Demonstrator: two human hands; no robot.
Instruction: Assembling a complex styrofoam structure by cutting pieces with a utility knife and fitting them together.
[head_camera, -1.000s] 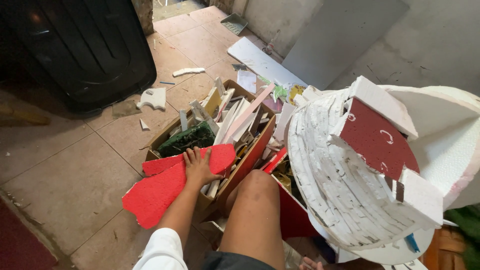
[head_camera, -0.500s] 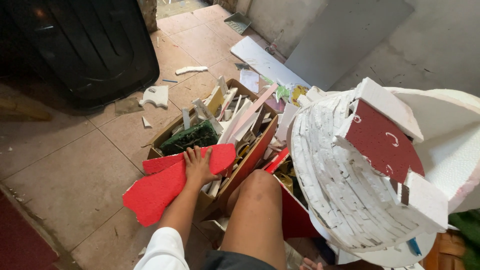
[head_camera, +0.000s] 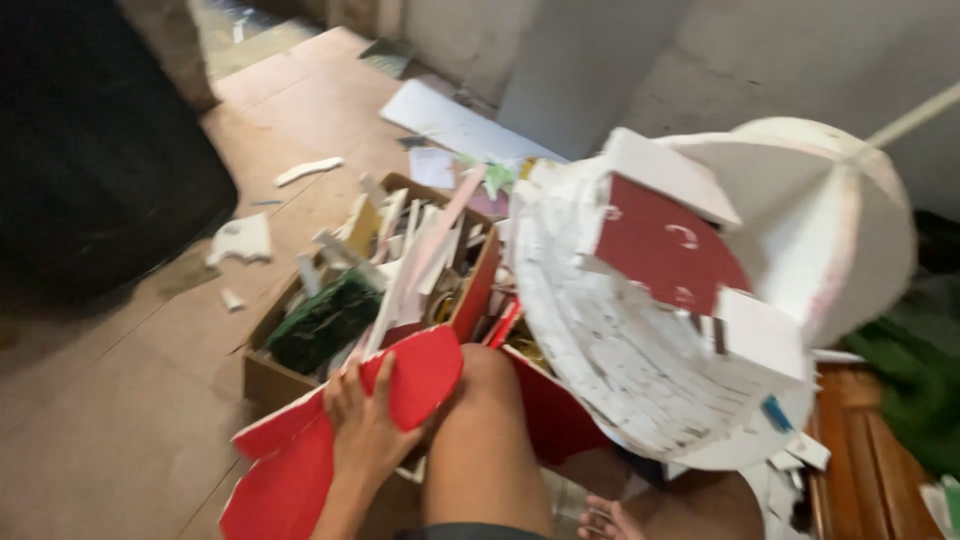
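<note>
My left hand (head_camera: 365, 425) lies flat, fingers spread, on the red foam sheet (head_camera: 330, 440), pressing it rather than gripping it. The sheet's long axis runs from the floor at my lower left up toward the near corner of the cardboard box (head_camera: 275, 378), where its rounded end leans against the box's near edge beside my knee (head_camera: 485, 375). My right hand is out of sight, so I cannot tell its state. The big white foam model (head_camera: 680, 330) with a red panel looms to my right, apart from the sheet.
</note>
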